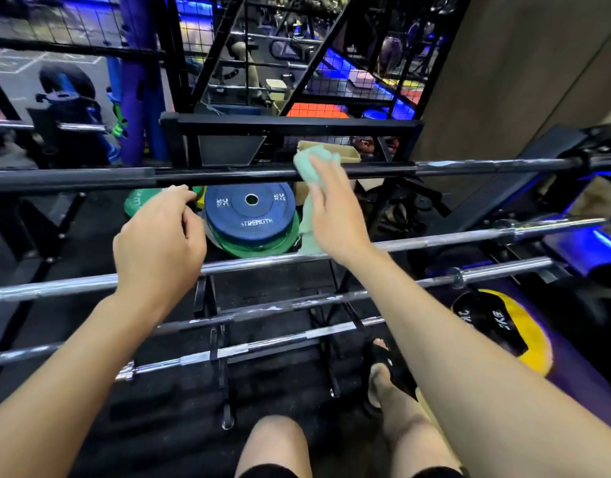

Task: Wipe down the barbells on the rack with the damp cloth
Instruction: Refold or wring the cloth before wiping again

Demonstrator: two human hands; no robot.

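Right hand (335, 215) has the damp cloth (314, 160) draped over the top barbell (90, 179), roughly mid-span of the rack (504, 191). Fingers lie mostly straight and flat, pressing the cloth onto the bar from above; the cloth's tail hangs down behind the palm. I can't tell whether the thumb hooks under it. A flat palm makes sense: it keeps wide contact on a round shaft and lets the hand slide sideways.

Left hand (159, 243) hangs just below that bar, fingers loosely curled, holding nothing, fingertips near the bar's underside but seemingly not touching. Looks staged to steady the bar so it doesn't roll in its cradles.

Four more barbells sit on lower tiers toward the person, stepped so each can be reached from above; the nearest chrome one (262, 350) is at the rack's front edge. A blue plate (250, 215) is stacked on green ones on the floor behind the rack.

Judgement: wiping the top bar, with the lower bars likely still to do.
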